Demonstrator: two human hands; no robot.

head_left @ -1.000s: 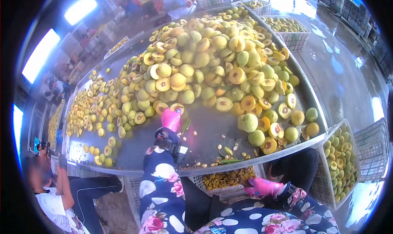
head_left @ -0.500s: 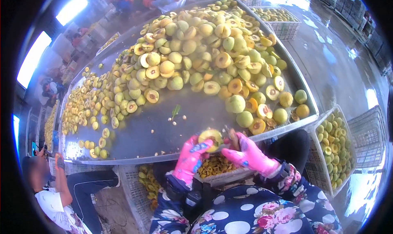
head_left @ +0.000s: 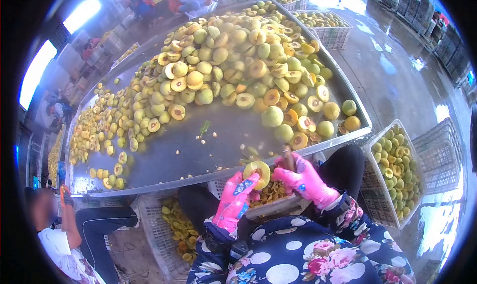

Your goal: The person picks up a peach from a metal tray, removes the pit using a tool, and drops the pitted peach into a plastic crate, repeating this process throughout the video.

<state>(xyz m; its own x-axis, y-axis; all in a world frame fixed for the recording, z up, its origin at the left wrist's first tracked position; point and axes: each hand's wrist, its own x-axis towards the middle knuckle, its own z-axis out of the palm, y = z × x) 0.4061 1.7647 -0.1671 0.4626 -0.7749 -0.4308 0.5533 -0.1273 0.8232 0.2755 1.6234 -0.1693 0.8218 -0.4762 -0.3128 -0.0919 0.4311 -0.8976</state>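
Note:
My left hand [head_left: 237, 198], in a pink patterned glove, is closed around a yellow-green stone fruit half [head_left: 257, 174], its cut face with a hollow turned up. Close beside it on the right, my right hand [head_left: 309, 182], gloved in the same pink, grips a short tool with a brown handle [head_left: 287, 157]; its working end is hard to make out. Both hands are just off the near edge of a metal table [head_left: 213, 155]. Below them stands a crate of cut fruit pieces [head_left: 272, 193], partly hidden by the gloves.
Whole and halved fruits [head_left: 218, 60] are heaped across the table, with a leaf [head_left: 204, 127] and small pale kernels near the front. Crates of fruit stand at right [head_left: 395, 170], lower left [head_left: 174, 229] and far back [head_left: 323, 26]. A person [head_left: 64, 239] sits at left.
The fruit half has turned so its cut face shows more fully. My right hand has tilted the tool upward and away from the fruit. The view has shifted slightly.

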